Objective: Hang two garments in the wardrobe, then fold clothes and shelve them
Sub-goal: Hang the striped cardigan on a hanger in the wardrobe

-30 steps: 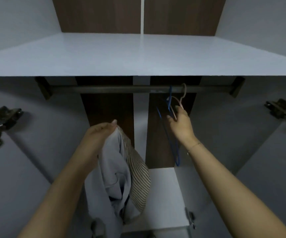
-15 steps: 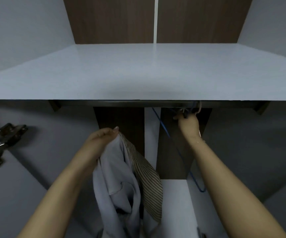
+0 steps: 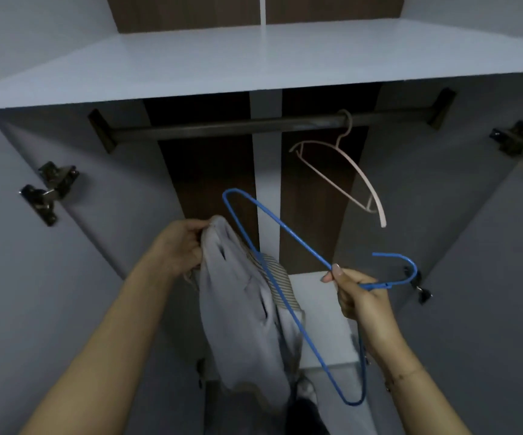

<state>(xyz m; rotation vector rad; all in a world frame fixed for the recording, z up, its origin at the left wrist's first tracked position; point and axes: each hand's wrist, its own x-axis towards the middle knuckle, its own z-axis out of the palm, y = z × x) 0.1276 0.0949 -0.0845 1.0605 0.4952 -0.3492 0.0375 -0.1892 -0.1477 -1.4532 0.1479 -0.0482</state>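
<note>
left hand (image 3: 181,246) grips 2 garments (image 3: 247,312), right hand (image 3: 360,301) pinches blue hanger (image 3: 280,227); pink hanger (image 3: 345,171) on rail (image 3: 222,130) under white shelf (image 3: 254,64), far right.

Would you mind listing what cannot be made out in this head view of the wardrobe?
- Striped garment: mostly covered by the light grey garment that the left hand grips; its type is unclear.
- Both garments' lower ends: lost in dark blur near the bottom edge.
- Blue hanger: its neck is hidden inside the right hand.
- Pink hanger on the rail: blurred, details unclear.
</note>
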